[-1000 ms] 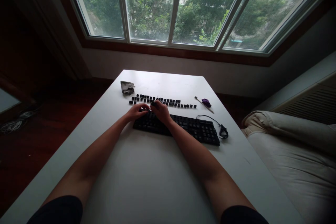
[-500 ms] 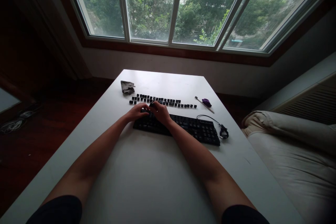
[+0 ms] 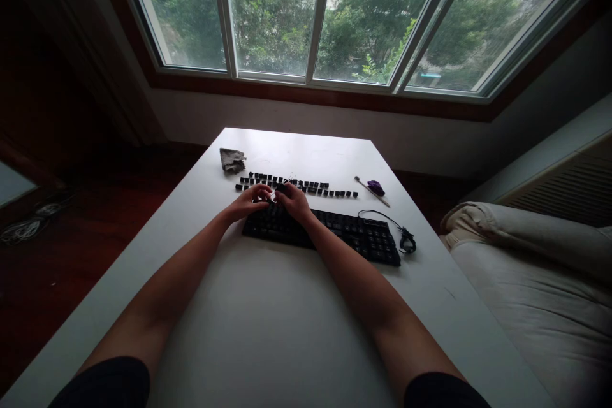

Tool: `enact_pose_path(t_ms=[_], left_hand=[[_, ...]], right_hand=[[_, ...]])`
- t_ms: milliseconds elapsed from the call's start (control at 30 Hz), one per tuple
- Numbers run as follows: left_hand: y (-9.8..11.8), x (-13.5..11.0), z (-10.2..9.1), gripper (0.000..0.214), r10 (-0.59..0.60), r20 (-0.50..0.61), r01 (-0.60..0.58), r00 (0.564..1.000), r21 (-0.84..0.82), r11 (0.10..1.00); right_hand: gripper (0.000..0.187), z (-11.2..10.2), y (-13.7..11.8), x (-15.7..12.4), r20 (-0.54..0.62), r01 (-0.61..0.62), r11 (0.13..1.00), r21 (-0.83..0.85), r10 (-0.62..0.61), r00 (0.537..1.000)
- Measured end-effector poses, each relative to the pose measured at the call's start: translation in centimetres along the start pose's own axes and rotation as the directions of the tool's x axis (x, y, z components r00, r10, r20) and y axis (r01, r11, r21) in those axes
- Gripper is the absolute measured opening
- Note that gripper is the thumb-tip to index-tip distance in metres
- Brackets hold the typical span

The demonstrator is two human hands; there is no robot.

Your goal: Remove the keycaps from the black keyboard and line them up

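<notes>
A black keyboard [image 3: 351, 231] is set at a slant across the middle of the white table [image 3: 258, 325], its left part overlapped by both hands and the right forearm. The left hand [image 3: 252, 201] is held just over the keyboard's far left corner, its fingers curled and thumb and fingertips parted by a small gap; whether anything is gripped there cannot be made out. The right hand [image 3: 293, 200] is placed just beside it, its fingers bent and drawn together, and a small dark object [image 3: 283, 188] is pinched at their tips, with thin wires seen rising near it. Beyond the keyboard, loose black keycaps [image 3: 312, 190] are laid out in uneven rows, partly hidden by the hands. At the keyboard's right end, a cable [image 3: 407, 241] is gathered into a bundle on the tabletop. Farther back on the right, a slim brush [image 3: 371, 190] is laid diagonally, with a crumpled purple item [image 3: 377, 188] right beside it. A grey cloth [image 3: 232, 160] is left bunched near the table's far left edge. A pale cushioned seat [image 3: 530, 287] is positioned to the right, and trees are seen through the window [image 3: 272, 13] behind.
</notes>
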State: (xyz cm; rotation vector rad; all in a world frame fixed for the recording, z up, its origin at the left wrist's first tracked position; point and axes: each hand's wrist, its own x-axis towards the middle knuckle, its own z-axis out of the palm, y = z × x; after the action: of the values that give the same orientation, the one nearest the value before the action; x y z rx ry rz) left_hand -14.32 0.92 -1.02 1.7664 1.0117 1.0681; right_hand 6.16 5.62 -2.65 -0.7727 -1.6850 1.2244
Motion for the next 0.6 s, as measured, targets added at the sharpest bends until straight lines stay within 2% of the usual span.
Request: enact_pose_path(t_ms=[167,267,433,600], left_hand=[[-0.3,0.2,0.6,0.031,0.066,-0.043,-0.061,0.997,0.107,0.992],[-0.1,0.2,0.6,0.024,0.129,-0.031,-0.118,0.991,0.229,0.966],[0.9,0.1,0.5,0.023,0.235,0.051,-0.235,0.971,0.411,0.881],[0.9,0.3,0.6,0.021,0.294,0.073,-0.284,0.953,0.559,0.779]], right_hand=[[0.03,-0.3,1.1,0.7,0.005,-0.101,0.989,0.104,0.101,0.995],[0.029,-0.4,1.5,0.9,-0.004,-0.112,0.987,0.113,0.113,0.994],[0.028,-0.5,1.5,0.8,-0.029,-0.119,0.99,0.075,0.121,0.992],[0.026,-0.5,1.2,0.8,-0.045,-0.128,0.992,0.006,0.128,0.991]])
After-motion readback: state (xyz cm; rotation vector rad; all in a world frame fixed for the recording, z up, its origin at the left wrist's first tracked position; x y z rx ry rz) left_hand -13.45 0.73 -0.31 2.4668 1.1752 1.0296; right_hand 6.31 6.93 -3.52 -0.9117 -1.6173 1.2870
